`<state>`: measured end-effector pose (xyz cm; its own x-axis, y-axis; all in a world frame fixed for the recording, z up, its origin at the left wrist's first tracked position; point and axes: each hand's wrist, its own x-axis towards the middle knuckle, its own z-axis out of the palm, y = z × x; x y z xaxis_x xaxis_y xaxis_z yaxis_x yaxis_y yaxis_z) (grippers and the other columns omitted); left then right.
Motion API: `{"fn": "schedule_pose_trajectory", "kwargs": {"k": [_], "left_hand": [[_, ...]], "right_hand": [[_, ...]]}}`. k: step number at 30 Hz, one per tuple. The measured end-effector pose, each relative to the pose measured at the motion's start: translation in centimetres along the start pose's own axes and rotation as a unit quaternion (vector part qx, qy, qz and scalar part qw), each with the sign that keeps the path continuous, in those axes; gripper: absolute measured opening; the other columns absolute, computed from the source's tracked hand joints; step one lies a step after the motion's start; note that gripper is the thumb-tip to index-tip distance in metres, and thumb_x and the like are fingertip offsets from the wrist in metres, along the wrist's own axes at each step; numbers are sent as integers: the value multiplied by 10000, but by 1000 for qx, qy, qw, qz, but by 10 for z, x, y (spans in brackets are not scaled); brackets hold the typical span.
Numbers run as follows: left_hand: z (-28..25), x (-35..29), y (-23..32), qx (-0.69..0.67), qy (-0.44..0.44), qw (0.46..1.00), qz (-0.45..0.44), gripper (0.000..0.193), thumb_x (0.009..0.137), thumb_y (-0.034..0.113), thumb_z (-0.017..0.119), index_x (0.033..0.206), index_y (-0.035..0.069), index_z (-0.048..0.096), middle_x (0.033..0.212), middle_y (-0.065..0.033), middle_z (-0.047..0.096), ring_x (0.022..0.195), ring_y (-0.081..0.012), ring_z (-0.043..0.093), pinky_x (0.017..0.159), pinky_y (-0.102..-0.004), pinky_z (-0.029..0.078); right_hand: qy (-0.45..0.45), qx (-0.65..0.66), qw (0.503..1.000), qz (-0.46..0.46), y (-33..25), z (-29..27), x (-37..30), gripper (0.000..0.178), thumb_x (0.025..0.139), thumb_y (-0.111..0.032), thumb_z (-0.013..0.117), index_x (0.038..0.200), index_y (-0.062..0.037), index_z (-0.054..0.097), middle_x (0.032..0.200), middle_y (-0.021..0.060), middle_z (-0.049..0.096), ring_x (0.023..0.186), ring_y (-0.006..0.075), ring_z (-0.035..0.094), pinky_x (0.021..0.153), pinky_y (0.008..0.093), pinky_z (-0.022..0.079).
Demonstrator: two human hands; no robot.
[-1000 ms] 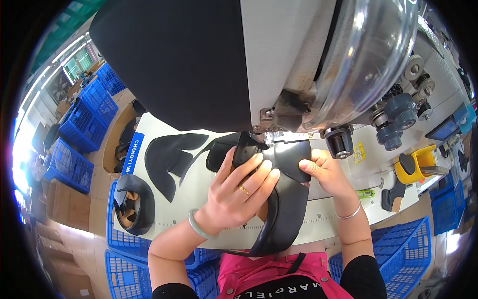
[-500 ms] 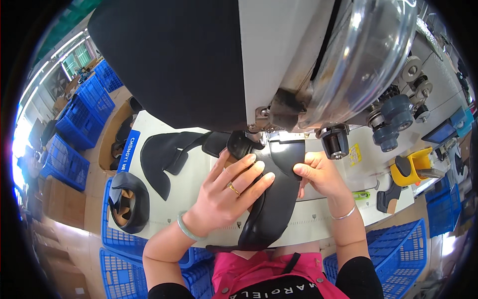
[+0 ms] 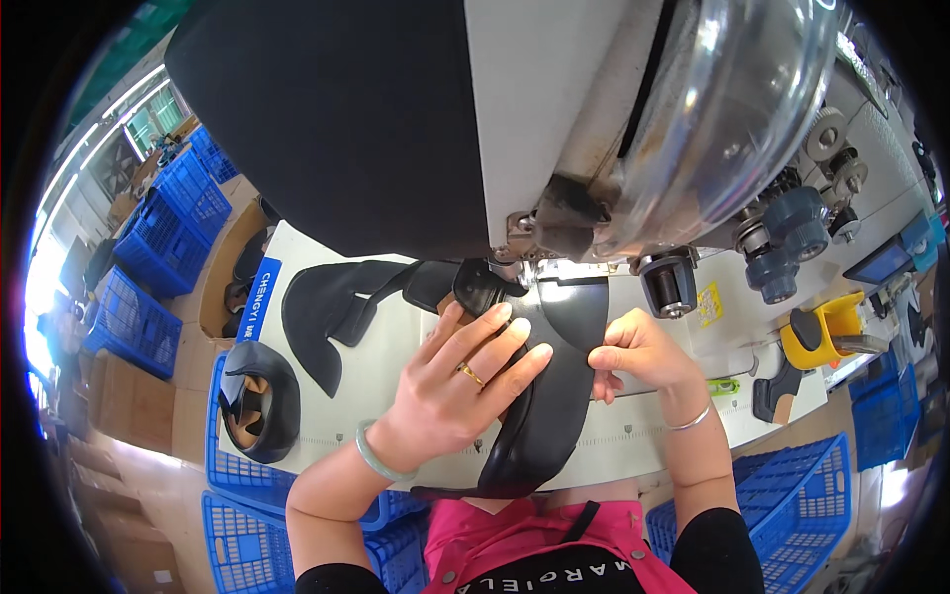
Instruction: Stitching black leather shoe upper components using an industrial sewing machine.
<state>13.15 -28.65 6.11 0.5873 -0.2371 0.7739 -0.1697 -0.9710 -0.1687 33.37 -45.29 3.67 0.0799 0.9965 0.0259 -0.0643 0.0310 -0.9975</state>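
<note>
A black leather shoe upper (image 3: 559, 396) lies on the white table, its far end under the needle area of a sewing machine (image 3: 529, 269). My left hand (image 3: 460, 381) rests on its left part with fingers stretched and slightly apart, pressing it down. At the right edge my right hand (image 3: 643, 356) is closed, thumb and curled fingers pinching the rim. The upper's near end hangs over the table's front edge. More flat black pieces (image 3: 315, 322) lie to the left, joined to or touching the worked one; I cannot tell which.
A rolled black upper (image 3: 261, 401) sits at the table's left edge. Right are a green cutter (image 3: 725, 386), a black piece (image 3: 777, 393) and a yellow holder (image 3: 841, 322). Blue crates (image 3: 792, 505) stand below the table. The machine head (image 3: 336, 119) hangs over the work.
My right hand's fingers have curled in more and its thumb has slid slightly nearer along the upper's edge. My left hand stays nearly in place. The view shifts slightly.
</note>
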Motion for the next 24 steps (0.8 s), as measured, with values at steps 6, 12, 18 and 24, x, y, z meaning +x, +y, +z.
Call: {"fn": "schedule_pose_trajectory", "kwargs": {"k": [6, 12, 18, 24], "left_hand": [[-3, 2, -9, -18, -8, 1000, 9, 345, 641, 113, 697, 984, 125, 734, 1033, -83, 639, 1000, -284, 634, 875, -456, 547], [-7, 11, -26, -71, -27, 997, 0, 333, 650, 87, 712, 979, 138, 726, 1032, -88, 650, 1050, -297, 644, 916, -449, 539], [-13, 21, -48, -134, -67, 989, -5, 365, 663, 49, 695, 1021, 121, 711, 1038, -82, 649, 1032, -291, 649, 879, -380, 556], [-35, 29, -48, -75, -183, 978, -68, 476, 681, -44, 615, 1127, 110, 679, 1086, -94, 661, 1058, -291, 619, 954, -366, 475]], "right_hand": [[8, 23, 1000, -3, 6, 4, 5, 274, 934, -140, 628, 722, 33, 651, 636, 138, 669, 465, 133, 604, 411, 216, 399], [50, 33, 998, -4, 10, 11, 10, 314, 936, -148, 631, 662, 5, 620, 591, 127, 656, 424, 126, 580, 379, 214, 379], [94, 66, 993, -18, 15, 26, 16, 326, 933, -170, 642, 653, -4, 618, 572, 111, 647, 414, 118, 571, 378, 213, 402], [161, 93, 982, -40, 18, 45, 22, 369, 944, -206, 635, 633, -8, 614, 569, 102, 644, 418, 113, 573, 382, 210, 406]]}}
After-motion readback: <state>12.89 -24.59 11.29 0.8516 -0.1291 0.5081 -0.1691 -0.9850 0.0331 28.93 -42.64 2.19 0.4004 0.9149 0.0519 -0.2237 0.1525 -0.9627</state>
